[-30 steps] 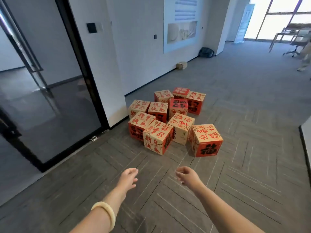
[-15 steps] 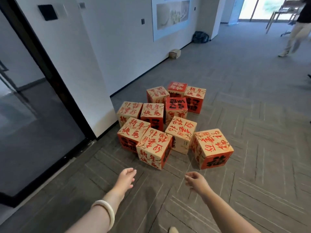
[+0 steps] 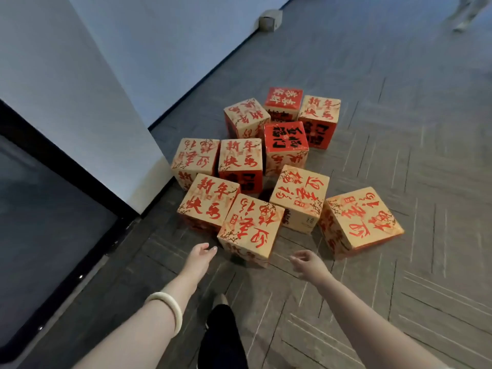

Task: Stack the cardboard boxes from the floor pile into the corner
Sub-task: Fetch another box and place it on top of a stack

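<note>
Several tan and red cardboard boxes with red brush lettering lie in a loose pile on the grey carpet beside the white wall corner. The nearest box (image 3: 250, 228) sits at the front of the pile. My left hand (image 3: 198, 258), fingers relaxed, reaches toward its left lower corner without touching it. My right hand (image 3: 310, 263), fingers loosely curled and holding nothing, hovers just right of that box. Another box (image 3: 362, 221) lies tilted at the right of the pile.
A white wall corner (image 3: 143, 166) and a dark glass door (image 3: 48, 235) stand to the left. A small plain box (image 3: 270, 20) sits by the far wall. Another person's legs (image 3: 468, 12) show at the top right. My leg (image 3: 223, 339) is below.
I have stepped closer to the pile and the view has tilted down. Both hands have moved forward to either side of the nearest box.
</note>
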